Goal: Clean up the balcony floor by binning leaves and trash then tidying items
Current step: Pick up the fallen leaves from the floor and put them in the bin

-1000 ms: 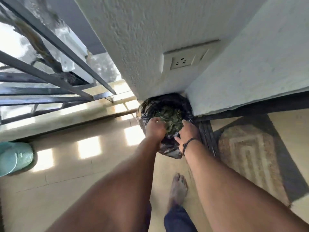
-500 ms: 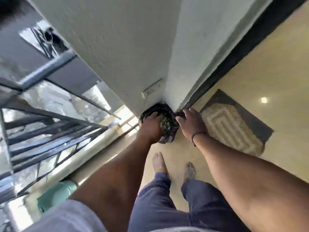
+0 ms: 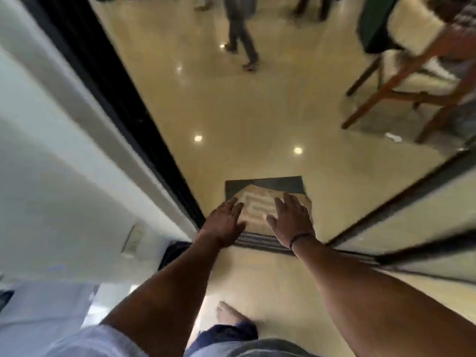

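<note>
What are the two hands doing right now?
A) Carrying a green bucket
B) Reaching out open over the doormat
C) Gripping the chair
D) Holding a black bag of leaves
B: the left hand and right hand are spread open with nothing in them, stretched out over the patterned doormat just inside the doorway.

Dark grey doormat (image 3: 265,186) at centre frame, beige centre panel with pale stripe pattern. Glossy cream-yellow floor (image 3: 231,124) across the middle, 2 white light spots. White wall (image 3: 38,176) at left, edged by a black door frame (image 3: 103,73). Black wristband (image 3: 300,239) at centre right. Reddish-brown wooden chair (image 3: 401,81) at upper right. Blue trousers (image 3: 231,331) and white sleeve (image 3: 85,341) along the bottom.
</note>
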